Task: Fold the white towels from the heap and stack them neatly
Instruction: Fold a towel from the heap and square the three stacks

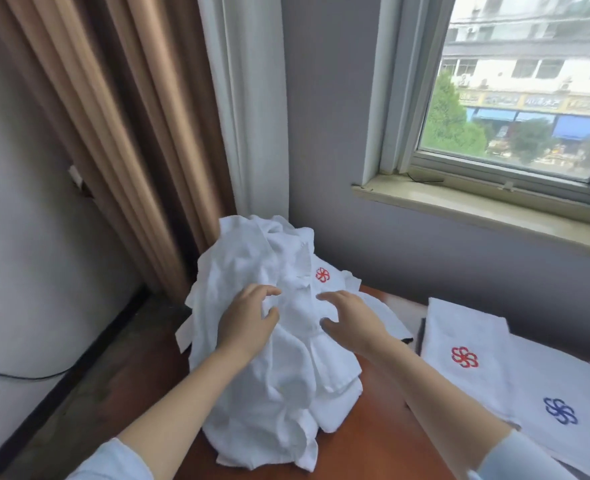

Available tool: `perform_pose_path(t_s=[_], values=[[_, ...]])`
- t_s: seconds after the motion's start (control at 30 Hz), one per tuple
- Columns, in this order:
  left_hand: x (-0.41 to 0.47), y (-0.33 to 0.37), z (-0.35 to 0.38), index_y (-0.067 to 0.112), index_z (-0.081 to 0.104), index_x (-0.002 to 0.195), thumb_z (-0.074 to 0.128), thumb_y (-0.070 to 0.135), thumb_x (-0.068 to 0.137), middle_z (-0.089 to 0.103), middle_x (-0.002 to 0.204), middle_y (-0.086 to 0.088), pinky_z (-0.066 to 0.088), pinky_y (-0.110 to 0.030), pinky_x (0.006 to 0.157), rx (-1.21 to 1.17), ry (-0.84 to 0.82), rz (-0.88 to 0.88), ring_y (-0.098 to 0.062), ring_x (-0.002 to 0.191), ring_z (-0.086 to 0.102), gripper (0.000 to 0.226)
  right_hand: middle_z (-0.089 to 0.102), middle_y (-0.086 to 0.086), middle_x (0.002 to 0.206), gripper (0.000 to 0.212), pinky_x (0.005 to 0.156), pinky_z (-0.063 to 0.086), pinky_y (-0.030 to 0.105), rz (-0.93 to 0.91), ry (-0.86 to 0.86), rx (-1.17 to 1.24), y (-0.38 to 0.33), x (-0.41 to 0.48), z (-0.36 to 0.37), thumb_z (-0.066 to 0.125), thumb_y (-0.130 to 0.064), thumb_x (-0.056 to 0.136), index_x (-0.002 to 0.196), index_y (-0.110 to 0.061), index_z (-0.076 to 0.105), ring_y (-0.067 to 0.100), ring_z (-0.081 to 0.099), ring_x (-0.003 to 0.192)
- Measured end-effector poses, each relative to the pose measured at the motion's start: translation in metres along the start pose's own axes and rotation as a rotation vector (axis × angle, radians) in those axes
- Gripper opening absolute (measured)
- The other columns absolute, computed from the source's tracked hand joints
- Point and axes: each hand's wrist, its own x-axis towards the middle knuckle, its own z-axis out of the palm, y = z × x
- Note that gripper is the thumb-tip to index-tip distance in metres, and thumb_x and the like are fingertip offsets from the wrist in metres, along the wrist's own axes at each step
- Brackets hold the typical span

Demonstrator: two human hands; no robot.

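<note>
A tall heap of crumpled white towels stands on the brown wooden table, one towel near the top showing a red flower logo. My left hand lies on the heap's upper front, fingers spread and slightly curled, touching the cloth. My right hand hovers at the heap's right side with fingers spread and bent; I cannot tell whether it touches the cloth. To the right lie a folded towel with a red logo and a flat towel with a blue logo.
Brown curtains and a white sheer curtain hang behind the heap. A grey wall with a window sill runs along the table's far side. A black cable runs along the left wall.
</note>
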Motion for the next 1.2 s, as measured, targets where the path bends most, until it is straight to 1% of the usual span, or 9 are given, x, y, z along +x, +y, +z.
perform_pose_path(t_s=[0.1,0.27,0.5,0.6,0.77,0.93,1.0,1.1,1.2], values=[[0.008,-0.025,-0.020,0.034,0.056,0.126,0.062,0.038,0.091,0.049,0.130,0.018,0.043,-0.024,0.084,0.070,0.075,-0.029,-0.007,0.120,0.049,0.036,0.047,-0.006,0.146,0.053,0.100,0.042,0.032,-0.035,0.006,0.029,-0.029,0.025,0.010,0.055,-0.027,0.093,0.145,-0.028,0.043,0.015,0.039,0.136],[0.031,-0.051,-0.030,0.033,0.039,0.143,0.065,0.057,0.084,0.035,0.145,0.013,0.045,-0.030,0.095,0.057,-0.127,-0.120,-0.010,0.129,0.043,0.068,0.038,-0.004,0.151,0.061,0.095,0.046,0.032,-0.061,0.048,0.112,-0.066,0.065,0.021,0.056,-0.023,0.092,0.149,-0.029,0.036,0.016,0.045,0.130],[0.059,-0.058,-0.030,0.035,0.045,0.123,0.067,0.071,0.072,0.038,0.129,0.017,0.046,-0.029,0.084,0.029,-0.230,-0.186,-0.007,0.115,0.051,0.066,0.037,-0.002,0.147,0.069,0.090,0.048,0.033,-0.024,0.035,0.067,-0.078,0.099,0.033,0.049,-0.004,0.088,0.149,-0.032,0.038,0.018,0.041,0.131],[0.061,-0.061,-0.025,0.032,0.046,0.106,0.066,0.068,0.075,0.040,0.117,0.014,0.043,-0.028,0.075,0.064,-0.227,-0.164,-0.009,0.102,0.053,0.051,0.044,-0.005,0.137,0.062,0.093,0.048,0.036,0.010,0.029,0.061,-0.077,0.102,0.040,0.049,-0.002,0.086,0.140,-0.032,0.050,0.018,0.043,0.128],[0.063,-0.073,-0.025,0.030,0.056,0.092,0.058,0.043,0.093,0.047,0.112,0.007,0.047,-0.029,0.072,-0.041,-0.228,-0.136,-0.015,0.086,0.059,0.013,0.053,-0.006,0.123,0.030,0.090,0.049,0.037,0.034,0.083,0.068,-0.080,0.101,0.042,0.058,-0.017,0.091,0.116,-0.028,0.068,0.019,0.051,0.117],[0.061,-0.069,-0.036,0.033,0.057,0.093,0.054,0.036,0.099,0.062,0.088,0.016,0.048,-0.025,0.068,-0.307,0.007,-0.026,-0.007,0.082,0.060,0.007,0.047,-0.006,0.119,0.023,0.087,0.049,0.037,0.051,0.099,0.093,-0.080,0.090,0.028,0.057,-0.018,0.093,0.109,-0.031,0.068,0.019,0.053,0.113],[0.061,-0.056,-0.036,0.032,0.059,0.100,0.054,0.031,0.100,0.064,0.093,0.019,0.048,-0.019,0.076,-0.477,0.009,-0.003,-0.002,0.090,0.060,0.004,0.042,-0.006,0.131,0.021,0.086,0.042,0.032,0.032,0.171,0.068,-0.080,0.081,0.022,0.060,-0.024,0.093,0.112,-0.031,0.066,0.019,0.045,0.124],[0.053,-0.029,-0.034,0.037,0.057,0.097,0.052,0.025,0.102,0.066,0.088,0.025,0.045,-0.010,0.076,-0.630,-0.105,0.096,0.005,0.085,0.060,0.014,0.027,-0.007,0.157,0.038,0.095,0.040,0.032,-0.045,0.250,0.088,-0.078,0.063,0.012,0.061,-0.013,0.092,0.125,-0.031,0.061,0.017,0.030,0.138],[0.037,-0.004,-0.032,0.039,0.057,0.095,0.050,0.026,0.103,0.064,0.083,0.030,0.044,-0.008,0.073,-0.694,-0.149,0.188,0.008,0.079,0.059,0.017,0.025,-0.010,0.160,0.033,0.113,0.033,0.036,-0.029,0.222,0.029,-0.070,0.040,0.001,0.054,-0.013,0.096,0.127,-0.017,0.064,0.013,0.017,0.148]])
